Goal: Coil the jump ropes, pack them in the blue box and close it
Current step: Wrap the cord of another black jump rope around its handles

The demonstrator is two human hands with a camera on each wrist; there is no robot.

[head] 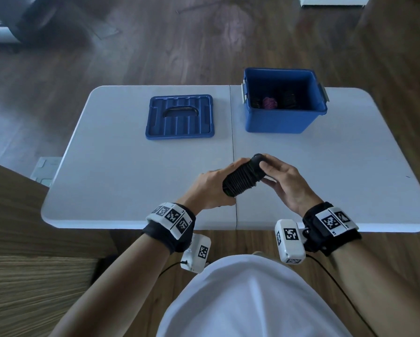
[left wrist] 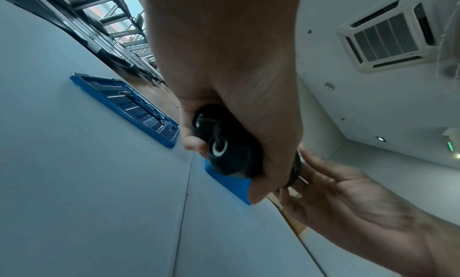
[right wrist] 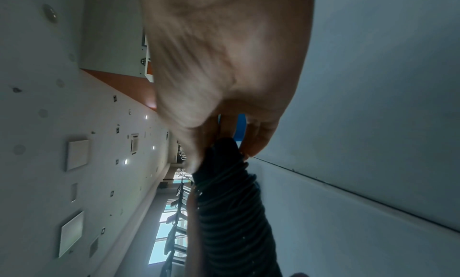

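both hands (head: 211,188) gripping coiled black rope (head: 243,177)

Left hand (head: 210,188) and right hand (head: 285,182) together above the table edge, fingers curled in grip.

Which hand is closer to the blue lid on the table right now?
Left. The left hand sits below the blue lid, gripping the coiled black jump rope; the right hand is farther right.

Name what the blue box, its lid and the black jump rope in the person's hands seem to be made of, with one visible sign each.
Blue box: moulded plastic, likely; smooth, evenly coloured walls.
Lid: the same plastic; moulded ribs and a recessed handle.
Black jump rope: thin matte cord, perhaps rubber or PVC, wound tightly; glossy hard handle ends.
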